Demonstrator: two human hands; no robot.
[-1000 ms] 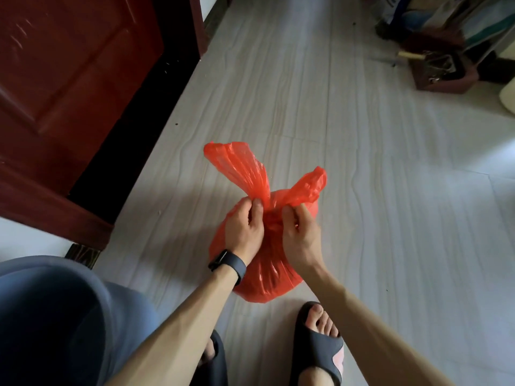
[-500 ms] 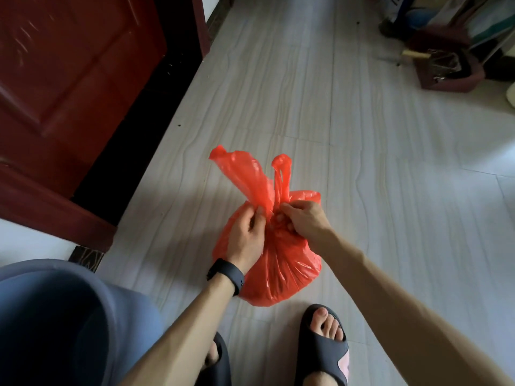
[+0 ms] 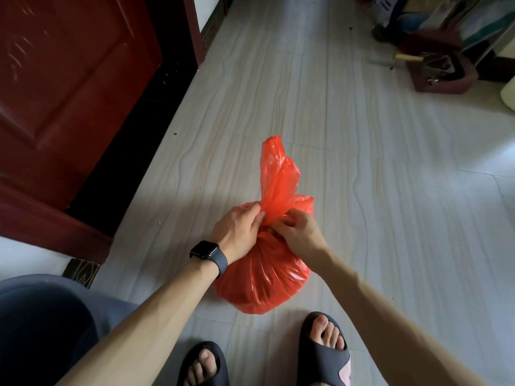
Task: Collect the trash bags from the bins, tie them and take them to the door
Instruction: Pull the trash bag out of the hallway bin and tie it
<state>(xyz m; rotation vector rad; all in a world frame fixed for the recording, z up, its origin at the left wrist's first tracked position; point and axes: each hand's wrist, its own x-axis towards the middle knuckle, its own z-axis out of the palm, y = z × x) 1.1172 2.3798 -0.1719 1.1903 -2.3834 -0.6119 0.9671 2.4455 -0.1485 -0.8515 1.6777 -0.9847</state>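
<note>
A full red trash bag (image 3: 264,280) sits on the pale tiled floor just ahead of my feet. Its gathered top stands up as one twisted tail of plastic. My left hand (image 3: 239,231), with a dark watch on the wrist, pinches the bag's neck from the left. My right hand (image 3: 299,232) grips the same neck from the right, fingers curled into the plastic. The two hands almost touch at the knot point. The dark red door (image 3: 69,93) stands open at the left.
A dark threshold strip (image 3: 131,151) runs along the door's foot. At the far right stands a dark red box (image 3: 437,71) with clutter and bags behind it. My two feet in dark slippers (image 3: 326,349) are at the bottom edge.
The two separate bag ears have been brought together into one upright tail. My right hand moved in closer to the left at the neck.
</note>
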